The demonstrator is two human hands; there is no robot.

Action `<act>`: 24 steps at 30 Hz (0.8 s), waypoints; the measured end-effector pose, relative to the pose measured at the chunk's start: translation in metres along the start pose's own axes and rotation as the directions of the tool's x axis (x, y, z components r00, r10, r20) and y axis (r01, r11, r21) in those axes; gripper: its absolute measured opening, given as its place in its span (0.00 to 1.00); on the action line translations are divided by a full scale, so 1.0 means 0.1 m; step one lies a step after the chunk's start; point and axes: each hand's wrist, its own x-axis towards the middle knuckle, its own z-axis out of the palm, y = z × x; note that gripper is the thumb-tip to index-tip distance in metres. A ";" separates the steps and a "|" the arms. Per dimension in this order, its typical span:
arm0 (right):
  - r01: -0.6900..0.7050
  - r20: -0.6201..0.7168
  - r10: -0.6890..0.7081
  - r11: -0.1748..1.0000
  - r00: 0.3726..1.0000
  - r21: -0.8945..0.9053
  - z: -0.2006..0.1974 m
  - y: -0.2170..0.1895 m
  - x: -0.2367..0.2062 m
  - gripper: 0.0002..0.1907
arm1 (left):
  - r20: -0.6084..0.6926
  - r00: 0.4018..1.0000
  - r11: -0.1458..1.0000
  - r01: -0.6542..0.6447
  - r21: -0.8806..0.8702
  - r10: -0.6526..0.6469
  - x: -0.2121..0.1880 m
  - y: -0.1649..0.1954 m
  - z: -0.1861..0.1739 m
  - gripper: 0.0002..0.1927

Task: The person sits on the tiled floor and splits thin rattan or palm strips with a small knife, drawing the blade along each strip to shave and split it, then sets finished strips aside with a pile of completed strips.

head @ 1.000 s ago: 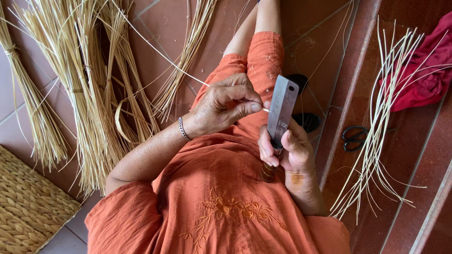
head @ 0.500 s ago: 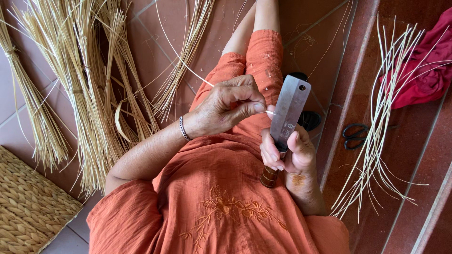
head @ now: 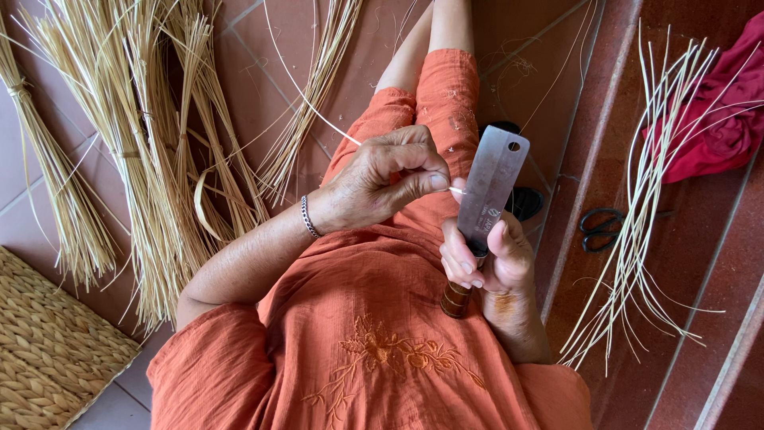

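Two hands at work over the lap: left hand point(head: 382, 179) pinches a thin straw strand point(head: 306, 99) against the knife point(head: 485, 199) blade's edge; right hand point(head: 493, 263) grips the handle. Straw bundles point(head: 135, 159) left, scissors point(head: 601, 229) right, floor between mostly open.

No packages, signs or screens in my view. Closest thing to a label: a small dark stamped mark low on the flat grey metal blade point(head: 487, 191), just above the grip. Too small to make out.
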 end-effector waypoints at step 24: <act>-0.002 -0.038 0.000 0.999 0.999 -0.045 0.02 0.01 -0.01 0.30 | 0.017 0.999 0.999 0.036 0.027 -0.037 0.01 0.04 -0.02 0.05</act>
